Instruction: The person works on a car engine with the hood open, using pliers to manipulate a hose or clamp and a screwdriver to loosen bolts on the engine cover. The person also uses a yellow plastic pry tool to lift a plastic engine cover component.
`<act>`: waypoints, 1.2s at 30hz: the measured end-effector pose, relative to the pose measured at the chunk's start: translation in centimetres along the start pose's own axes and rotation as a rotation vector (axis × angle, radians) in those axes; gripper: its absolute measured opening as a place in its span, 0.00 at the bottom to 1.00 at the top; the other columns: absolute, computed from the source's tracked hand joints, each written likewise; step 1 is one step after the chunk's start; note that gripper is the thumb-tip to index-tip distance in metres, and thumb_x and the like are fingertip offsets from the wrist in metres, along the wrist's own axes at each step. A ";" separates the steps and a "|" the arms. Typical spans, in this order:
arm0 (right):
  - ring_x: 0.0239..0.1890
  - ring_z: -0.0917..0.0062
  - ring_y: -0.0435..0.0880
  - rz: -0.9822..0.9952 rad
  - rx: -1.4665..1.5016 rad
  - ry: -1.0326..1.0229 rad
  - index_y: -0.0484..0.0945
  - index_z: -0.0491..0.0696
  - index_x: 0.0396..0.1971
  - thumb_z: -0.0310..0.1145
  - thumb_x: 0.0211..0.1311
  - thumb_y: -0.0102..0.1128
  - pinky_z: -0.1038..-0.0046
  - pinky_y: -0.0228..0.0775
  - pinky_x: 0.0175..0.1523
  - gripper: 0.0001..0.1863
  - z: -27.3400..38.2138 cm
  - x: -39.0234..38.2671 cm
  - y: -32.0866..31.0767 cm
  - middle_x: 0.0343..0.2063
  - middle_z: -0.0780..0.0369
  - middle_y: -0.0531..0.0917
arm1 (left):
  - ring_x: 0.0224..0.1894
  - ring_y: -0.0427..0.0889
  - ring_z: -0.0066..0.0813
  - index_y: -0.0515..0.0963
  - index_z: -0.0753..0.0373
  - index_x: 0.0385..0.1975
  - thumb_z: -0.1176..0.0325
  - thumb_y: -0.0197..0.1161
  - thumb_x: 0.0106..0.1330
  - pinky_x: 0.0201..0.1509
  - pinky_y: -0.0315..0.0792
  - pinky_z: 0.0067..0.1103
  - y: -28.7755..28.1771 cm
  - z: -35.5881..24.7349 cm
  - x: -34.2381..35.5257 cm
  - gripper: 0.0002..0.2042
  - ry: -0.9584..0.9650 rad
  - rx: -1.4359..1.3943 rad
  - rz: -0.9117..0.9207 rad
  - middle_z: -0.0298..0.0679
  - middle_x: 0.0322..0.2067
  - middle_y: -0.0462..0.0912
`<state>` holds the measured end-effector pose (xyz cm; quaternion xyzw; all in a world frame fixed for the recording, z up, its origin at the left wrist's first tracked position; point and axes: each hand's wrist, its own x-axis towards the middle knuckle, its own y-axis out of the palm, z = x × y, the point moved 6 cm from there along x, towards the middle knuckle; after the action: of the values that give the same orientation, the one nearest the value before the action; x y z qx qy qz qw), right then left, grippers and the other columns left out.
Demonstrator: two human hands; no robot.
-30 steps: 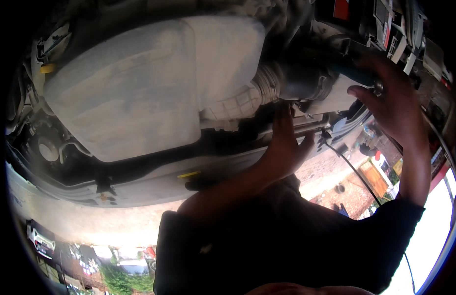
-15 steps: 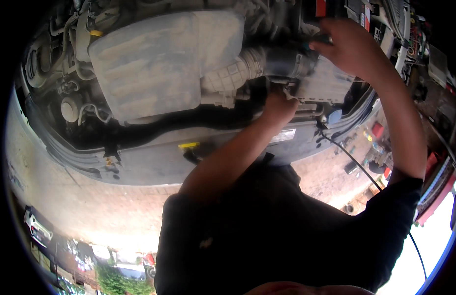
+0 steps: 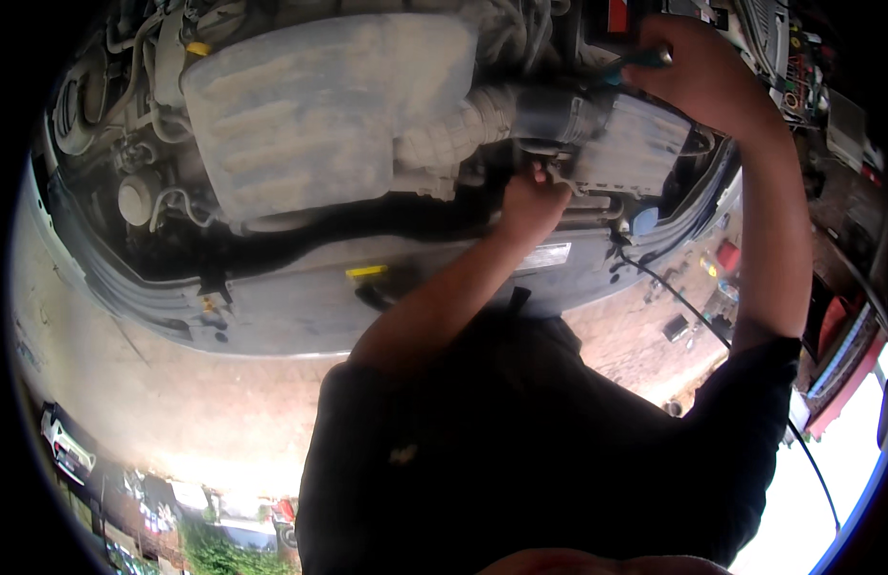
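In the open engine bay, my left hand [image 3: 535, 209] is at the front edge of a ribbed, dusty air filter box [image 3: 635, 144], just below a black intake hose [image 3: 549, 115]. Its fingers are curled closed around something too small and dark to make out. My right hand [image 3: 698, 72] is raised over the far side of the box. It grips a slim hand tool [image 3: 628, 67] with a teal shaft or handle and a shiny rounded end; its exact kind is unclear. A corrugated duct [image 3: 463, 125] joins the hose to a large dusty engine cover [image 3: 310, 115].
The car's front panel [image 3: 290, 307] runs between my body and the engine. A blue cap [image 3: 645, 221] sits near the box, and a yellow cap [image 3: 198, 48] at the far left. A black cable [image 3: 683, 305] hangs over the front edge. Tools and parts [image 3: 676, 329] lie on the ground.
My right hand has shifted slightly up and right, showing more of the tool. The left hand has drawn back slightly, staying at the box's front edge. The view has shifted a little.
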<state>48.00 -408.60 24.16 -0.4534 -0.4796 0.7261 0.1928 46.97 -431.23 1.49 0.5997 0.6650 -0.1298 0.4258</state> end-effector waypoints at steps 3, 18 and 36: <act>0.32 0.75 0.80 -0.083 0.064 0.183 0.79 0.44 0.38 0.39 0.56 0.71 0.71 0.70 0.40 0.17 -0.4 -3.8 -2.1 0.29 0.58 0.81 | 0.17 0.81 0.38 0.70 0.68 0.27 0.72 0.60 0.54 0.24 0.74 0.30 0.7 -1.0 -1.1 0.07 0.094 -0.096 -0.031 0.45 0.15 0.78; 0.23 0.72 0.83 -0.430 0.339 0.440 0.84 0.39 0.33 0.47 0.55 0.73 0.71 0.73 0.33 0.23 1.5 -17.8 9.2 0.18 0.54 0.83 | 0.59 0.72 0.50 0.68 0.72 0.60 0.77 0.60 0.63 0.62 0.68 0.37 -17.3 -6.3 -22.3 0.24 1.163 0.831 -0.697 0.54 0.58 0.71; 0.23 0.74 0.84 -0.303 0.357 0.569 0.85 0.42 0.33 0.58 0.54 0.70 0.72 0.73 0.33 0.29 -0.7 -17.3 12.3 0.17 0.60 0.83 | 0.67 0.63 0.57 0.66 0.72 0.61 0.69 0.59 0.68 0.71 0.55 0.43 -29.2 0.1 -22.8 0.24 1.100 0.874 -0.933 0.56 0.63 0.68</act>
<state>59.45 -426.32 21.59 -0.5202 -0.3345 0.6063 0.4998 18.67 -454.18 8.03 0.3522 0.8471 -0.2275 -0.3266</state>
